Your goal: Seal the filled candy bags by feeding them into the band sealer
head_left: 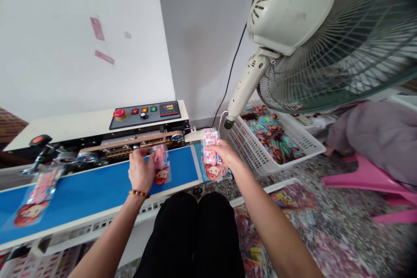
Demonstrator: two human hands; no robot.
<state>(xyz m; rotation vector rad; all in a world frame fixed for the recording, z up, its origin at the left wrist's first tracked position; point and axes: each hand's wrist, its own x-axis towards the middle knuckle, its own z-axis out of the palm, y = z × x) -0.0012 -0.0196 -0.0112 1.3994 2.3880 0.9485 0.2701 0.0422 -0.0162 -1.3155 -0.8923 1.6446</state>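
Note:
A clear plastic packet (161, 164) with pink contents and a red-haired cartoon face lies on the blue conveyor belt (107, 189) of a band sealer. My left hand (141, 171), a beaded bracelet at its wrist, is at this packet's left edge with fingers bent; its fingertips are partly hidden beside the sealer's band (156, 140). Over the belt's right end, my right hand (224, 153) grips the right side of similar packets (213, 170) that overlap each other. Farther left on the belt, another such packet (39, 195) lies with its top by the rollers.
Behind the belt is a control panel (145, 115) with a red stop button (120, 114). A large fan (289, 17) leans in at upper right. White baskets (260, 163) of packets, a pink stool (368, 178) and another person's grey clothing (374, 139) are to the right.

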